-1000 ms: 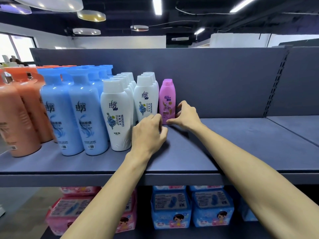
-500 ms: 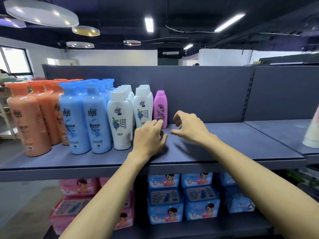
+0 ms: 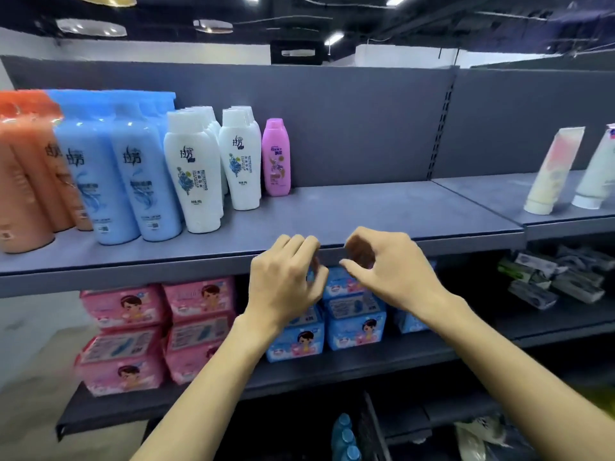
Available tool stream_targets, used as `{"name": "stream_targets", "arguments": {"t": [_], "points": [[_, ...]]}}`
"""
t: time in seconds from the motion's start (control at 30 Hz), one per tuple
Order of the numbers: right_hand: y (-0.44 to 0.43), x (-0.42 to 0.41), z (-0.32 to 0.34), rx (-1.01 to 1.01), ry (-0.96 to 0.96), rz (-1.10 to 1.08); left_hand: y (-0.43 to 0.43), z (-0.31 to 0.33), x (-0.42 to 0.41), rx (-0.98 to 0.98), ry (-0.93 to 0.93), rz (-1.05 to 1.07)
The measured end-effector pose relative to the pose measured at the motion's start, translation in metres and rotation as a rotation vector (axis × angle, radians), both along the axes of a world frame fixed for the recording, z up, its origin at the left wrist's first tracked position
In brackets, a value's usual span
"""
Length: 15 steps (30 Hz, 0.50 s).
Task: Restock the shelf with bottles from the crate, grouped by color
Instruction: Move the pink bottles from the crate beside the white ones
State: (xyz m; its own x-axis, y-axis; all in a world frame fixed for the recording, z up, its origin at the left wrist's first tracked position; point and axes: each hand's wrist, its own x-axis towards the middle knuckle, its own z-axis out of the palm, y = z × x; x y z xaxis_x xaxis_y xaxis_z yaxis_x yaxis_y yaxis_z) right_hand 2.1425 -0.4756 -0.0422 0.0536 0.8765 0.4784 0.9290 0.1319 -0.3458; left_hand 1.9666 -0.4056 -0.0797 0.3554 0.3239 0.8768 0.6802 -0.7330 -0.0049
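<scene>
On the grey shelf [image 3: 382,211] stand rows of bottles: orange bottles [image 3: 23,181] at far left, then blue bottles [image 3: 116,181], white bottles [image 3: 216,164], and one small pink bottle [image 3: 276,158] at the right end. My left hand [image 3: 286,281] and my right hand [image 3: 389,267] hover side by side in front of the shelf's front edge. Both hold nothing, with fingers loosely curled and apart. Several blue bottle caps [image 3: 344,437] show at the bottom, below the shelves.
Two pale tubes [image 3: 555,171] lean on the neighbouring shelf section to the right. On the lower shelf sit pink packs [image 3: 133,331], blue packs [image 3: 352,314] and dark wrapped packs [image 3: 559,277]. The shelf right of the pink bottle is bare.
Both hands have pulled back from beside the pink bottle to in front of the shelf edge. The view has drawn back and tilted down, showing lower shelves.
</scene>
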Motion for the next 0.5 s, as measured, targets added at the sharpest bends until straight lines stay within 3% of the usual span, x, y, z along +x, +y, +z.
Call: {"name": "stream_targets", "arguments": {"t": [0.5], "points": [[-0.021, 0.002, -0.167, -0.398, 0.016, -0.006, -0.037, -0.156, 0.002, -0.349, 0.329, 0.022]]}}
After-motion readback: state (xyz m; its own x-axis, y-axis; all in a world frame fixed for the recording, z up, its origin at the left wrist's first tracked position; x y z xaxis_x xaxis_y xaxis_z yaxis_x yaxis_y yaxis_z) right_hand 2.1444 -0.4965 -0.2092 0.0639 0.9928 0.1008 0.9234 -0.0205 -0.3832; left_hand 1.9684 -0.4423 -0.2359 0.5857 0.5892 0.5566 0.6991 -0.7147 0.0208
